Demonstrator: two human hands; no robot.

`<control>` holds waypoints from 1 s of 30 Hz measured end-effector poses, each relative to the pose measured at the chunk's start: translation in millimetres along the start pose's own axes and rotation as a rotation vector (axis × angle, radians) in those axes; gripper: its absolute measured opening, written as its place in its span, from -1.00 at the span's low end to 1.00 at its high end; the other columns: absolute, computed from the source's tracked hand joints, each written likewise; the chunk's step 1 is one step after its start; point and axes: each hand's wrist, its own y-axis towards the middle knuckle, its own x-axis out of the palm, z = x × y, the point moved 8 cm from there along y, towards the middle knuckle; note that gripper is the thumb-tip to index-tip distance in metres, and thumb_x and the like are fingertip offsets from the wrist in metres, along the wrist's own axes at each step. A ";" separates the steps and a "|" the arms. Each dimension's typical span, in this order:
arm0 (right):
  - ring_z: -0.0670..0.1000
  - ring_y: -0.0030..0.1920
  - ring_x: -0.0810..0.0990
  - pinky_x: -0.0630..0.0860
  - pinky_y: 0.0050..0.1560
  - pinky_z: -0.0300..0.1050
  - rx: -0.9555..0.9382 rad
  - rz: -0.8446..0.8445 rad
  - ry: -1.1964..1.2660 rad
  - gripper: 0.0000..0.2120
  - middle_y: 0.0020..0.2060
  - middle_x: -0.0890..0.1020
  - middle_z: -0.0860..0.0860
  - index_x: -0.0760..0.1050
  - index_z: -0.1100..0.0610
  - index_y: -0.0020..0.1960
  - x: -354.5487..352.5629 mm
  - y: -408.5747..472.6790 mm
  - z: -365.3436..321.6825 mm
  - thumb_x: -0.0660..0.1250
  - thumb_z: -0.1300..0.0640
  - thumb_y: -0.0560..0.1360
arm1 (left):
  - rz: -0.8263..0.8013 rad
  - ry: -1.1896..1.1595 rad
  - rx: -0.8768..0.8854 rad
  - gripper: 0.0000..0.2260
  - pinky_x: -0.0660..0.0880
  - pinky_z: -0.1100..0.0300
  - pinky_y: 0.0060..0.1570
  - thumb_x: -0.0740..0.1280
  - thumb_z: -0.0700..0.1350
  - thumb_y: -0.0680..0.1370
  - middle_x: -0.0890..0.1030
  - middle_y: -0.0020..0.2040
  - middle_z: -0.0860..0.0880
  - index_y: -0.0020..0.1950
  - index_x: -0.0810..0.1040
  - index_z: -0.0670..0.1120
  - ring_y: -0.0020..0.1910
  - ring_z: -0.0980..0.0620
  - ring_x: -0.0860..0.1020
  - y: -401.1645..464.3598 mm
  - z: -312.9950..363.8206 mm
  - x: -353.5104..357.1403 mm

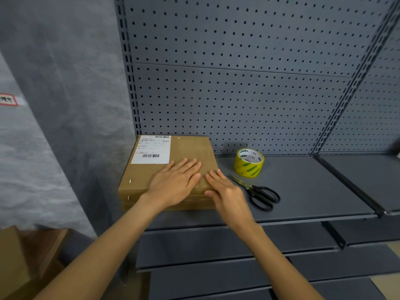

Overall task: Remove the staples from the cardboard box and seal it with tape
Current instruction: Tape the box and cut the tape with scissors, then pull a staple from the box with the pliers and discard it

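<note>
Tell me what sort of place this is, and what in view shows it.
Probably a stockroom or a shop's packing corner. Grey metal shelving with a pegboard back fills the view, a cardboard box bearing a shipping label sits on the shelf, and a tape roll and scissors lie beside it.

Two bare forearms enter from the lower edge of the frame, one from the lower left and one from the lower centre-right, each narrowing toward the wrist. No sleeve covers either forearm within view. The left hand (176,182), at centre frame, shows four fingers and a thumb with short, unpainted nails. The right hand (226,194), just right of centre, shows the same plain fingers. Neither hand nor wrist carries a glove, ring, watch or band that can be seen. The rest of the body lies outside the frame.
</note>
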 end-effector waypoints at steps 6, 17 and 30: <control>0.09 0.38 0.43 0.43 0.33 0.00 0.016 0.073 -0.012 -0.61 0.28 0.55 0.13 0.53 0.22 0.29 -3.8 -3.9 -1.6 0.42 0.21 0.47 | -0.009 0.003 -0.006 -0.54 -0.12 0.07 0.51 -0.20 0.16 0.64 -0.03 0.55 0.18 0.55 -0.06 0.13 0.53 0.17 -0.09 -0.3 -0.5 0.9; 0.09 -0.04 0.61 0.56 0.01 -0.02 0.221 -0.128 -0.086 -0.67 0.06 0.67 0.13 0.52 0.13 0.30 -58.8 69.6 8.1 0.28 0.08 0.57 | -0.012 -0.139 -0.098 -0.62 0.43 0.02 0.24 0.17 0.05 0.62 0.48 0.35 -0.03 0.41 0.40 -0.03 0.29 -0.06 0.46 35.8 -21.6 -56.1; 0.17 0.33 0.30 0.37 0.23 0.01 0.311 -0.203 -0.683 -0.60 0.33 0.38 0.15 0.27 0.23 0.39 -119.8 110.1 49.2 0.17 0.21 0.56 | 0.193 0.329 -0.009 -0.86 0.38 0.09 -0.22 0.19 -0.18 0.58 0.54 0.01 -0.14 0.09 0.46 -0.18 -0.05 -0.10 0.48 79.3 11.4 -118.9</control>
